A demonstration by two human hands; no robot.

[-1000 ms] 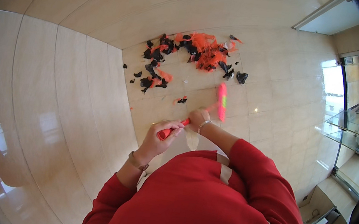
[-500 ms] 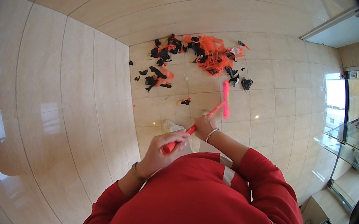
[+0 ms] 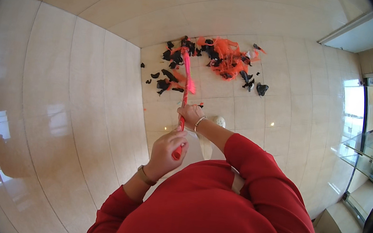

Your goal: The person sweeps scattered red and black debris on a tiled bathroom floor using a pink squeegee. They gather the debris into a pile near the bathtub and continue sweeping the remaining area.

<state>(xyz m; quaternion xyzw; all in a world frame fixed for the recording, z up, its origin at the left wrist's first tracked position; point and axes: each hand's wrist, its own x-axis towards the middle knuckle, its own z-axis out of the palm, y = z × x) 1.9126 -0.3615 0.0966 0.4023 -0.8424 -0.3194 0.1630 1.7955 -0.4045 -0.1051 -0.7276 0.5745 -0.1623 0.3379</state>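
Note:
I hold a broom with a red handle and a bright pink head (image 3: 190,75). My left hand (image 3: 163,155) is wrapped round the handle's top end, close to my body. Farther down the handle, my right hand (image 3: 191,115) is closed on it too. The pink head is among torn black plastic scraps (image 3: 176,57), left of a heap of crumpled orange plastic (image 3: 231,65). Whether its bristles press on the floor, I cannot tell. A lone black scrap (image 3: 262,89) lies to the right of the heap.
Beige floor tiles (image 3: 286,116) lie below me. A glossy panelled wall (image 3: 51,97) rises on the left and another pale wall (image 3: 201,9) stands behind the scraps. Glass shelves (image 3: 367,156) are on the right. My white shoe (image 3: 218,121) shows beyond my right hand.
The broom head has swung left and away from me, from right of the orange heap to the black scraps. My right hand has shifted left with it; both hands keep their grip.

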